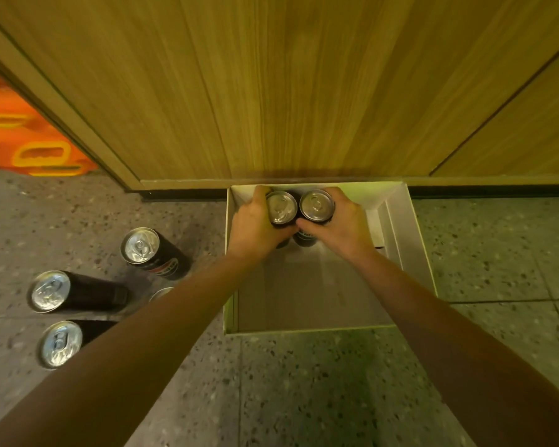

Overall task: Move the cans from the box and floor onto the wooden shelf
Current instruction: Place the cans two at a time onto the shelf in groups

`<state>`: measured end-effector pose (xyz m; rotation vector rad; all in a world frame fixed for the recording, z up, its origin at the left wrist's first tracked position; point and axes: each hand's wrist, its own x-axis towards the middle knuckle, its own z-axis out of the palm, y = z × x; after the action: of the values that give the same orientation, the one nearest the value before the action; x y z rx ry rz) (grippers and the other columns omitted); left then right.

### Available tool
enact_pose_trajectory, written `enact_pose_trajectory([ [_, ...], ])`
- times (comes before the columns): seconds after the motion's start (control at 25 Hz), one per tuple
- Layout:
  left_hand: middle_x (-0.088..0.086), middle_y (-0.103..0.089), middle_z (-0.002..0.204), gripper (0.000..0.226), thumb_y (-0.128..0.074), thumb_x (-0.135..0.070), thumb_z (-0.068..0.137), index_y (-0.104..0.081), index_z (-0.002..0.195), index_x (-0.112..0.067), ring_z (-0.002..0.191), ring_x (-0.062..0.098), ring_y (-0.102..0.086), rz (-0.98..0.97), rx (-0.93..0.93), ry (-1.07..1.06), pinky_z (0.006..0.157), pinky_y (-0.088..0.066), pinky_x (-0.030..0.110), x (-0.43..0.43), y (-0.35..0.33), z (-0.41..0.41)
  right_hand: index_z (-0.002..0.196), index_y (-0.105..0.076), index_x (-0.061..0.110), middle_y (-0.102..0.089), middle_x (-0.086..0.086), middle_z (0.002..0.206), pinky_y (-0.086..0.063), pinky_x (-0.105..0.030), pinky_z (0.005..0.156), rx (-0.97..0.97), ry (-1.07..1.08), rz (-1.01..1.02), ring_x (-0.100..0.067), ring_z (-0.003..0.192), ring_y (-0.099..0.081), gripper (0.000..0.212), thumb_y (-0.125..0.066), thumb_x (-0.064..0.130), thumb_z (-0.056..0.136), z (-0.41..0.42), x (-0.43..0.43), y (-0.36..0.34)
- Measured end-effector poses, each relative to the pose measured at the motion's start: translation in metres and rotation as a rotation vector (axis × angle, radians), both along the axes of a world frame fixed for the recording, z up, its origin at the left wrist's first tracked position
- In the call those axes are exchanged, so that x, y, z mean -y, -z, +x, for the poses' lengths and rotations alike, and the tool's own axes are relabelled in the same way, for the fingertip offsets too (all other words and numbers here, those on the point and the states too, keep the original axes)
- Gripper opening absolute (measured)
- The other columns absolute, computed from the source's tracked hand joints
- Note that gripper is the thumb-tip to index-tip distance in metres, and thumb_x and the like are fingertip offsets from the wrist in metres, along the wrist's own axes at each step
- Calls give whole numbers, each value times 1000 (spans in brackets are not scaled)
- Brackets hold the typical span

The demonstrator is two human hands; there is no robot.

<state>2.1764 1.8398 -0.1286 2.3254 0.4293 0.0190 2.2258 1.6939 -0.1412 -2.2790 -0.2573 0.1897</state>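
Observation:
An open white cardboard box (pixel 410 240) sits on the floor against a wooden panel. Inside its far end stand two black cans with silver tops. My left hand (pixel 255 225) is wrapped around the left can (pixel 281 206). My right hand (pixel 342 225) grips the right can (pixel 317 204). The two cans touch each other. On the floor left of the box stand several more black cans: one (pixel 141 246) nearest the box, one (pixel 49 295) further left, one (pixel 60 343) nearer me. A fourth can (pixel 162 292) is mostly hidden behind my left forearm.
A tall wooden panel (pixel 271 85) rises directly behind the box, with a dark baseboard at its foot. An orange patterned surface (pixel 20 130) shows at the far left. The floor (pixel 304 388) is speckled grey tile.

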Motion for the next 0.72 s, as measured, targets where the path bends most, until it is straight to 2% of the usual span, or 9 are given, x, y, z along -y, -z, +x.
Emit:
enact_pose_trajectory([
  [0.12,6,-67,111,69,-84,-35,54,-54,113,-16,102,23,-62,-34,31,-12,82,-52,35,0,-33,-10,103,-59,16,-69,-2,98,-52,-27,77,23,7,58,-17,90,-65,57,-84,34,55,-8,10,-31],
  [0.24,-1,-70,104,66,-84,-39,52,-59,110,-22,95,15,-65,-82,68,14,80,-53,31,1,-118,-27,102,-62,20,-68,7,93,-50,-19,76,12,11,145,-6,87,-62,51,-83,32,57,-24,21,-121],
  [0.36,-4,-70,100,64,-84,-40,52,-59,108,-21,89,10,-65,-105,112,66,75,-51,22,5,-247,-38,101,-63,28,-65,18,88,-47,-11,70,-14,-29,153,6,81,-60,48,-83,33,57,-35,29,-253],
  [0.44,-7,-68,97,64,-85,-39,53,-58,107,-21,87,7,-63,-109,134,98,72,-49,15,6,-338,-40,99,-61,29,-63,23,87,-46,-6,70,-34,-29,222,11,81,-60,47,-84,26,58,-38,33,-342],
  [0.52,-6,-69,101,66,-85,-42,51,-57,107,-22,91,10,-65,-114,155,131,76,-53,22,7,-436,-42,98,-60,24,-62,20,88,-46,-7,72,-46,-3,297,9,82,-60,47,-84,17,58,-40,38,-436],
  [0.6,-3,-70,103,69,-81,-47,48,-57,108,-23,94,14,-66,-116,184,159,80,-55,33,8,-527,-44,96,-60,23,-63,18,88,-47,-14,74,-32,15,346,3,83,-61,45,-84,14,59,-41,42,-526],
  [0.72,-6,-71,101,68,-79,-54,47,-57,106,-28,92,12,-67,-52,273,200,76,-55,33,9,-662,-42,95,-60,23,-63,16,90,-48,-11,72,26,-3,385,9,83,-60,44,-83,13,59,-42,46,-664],
])
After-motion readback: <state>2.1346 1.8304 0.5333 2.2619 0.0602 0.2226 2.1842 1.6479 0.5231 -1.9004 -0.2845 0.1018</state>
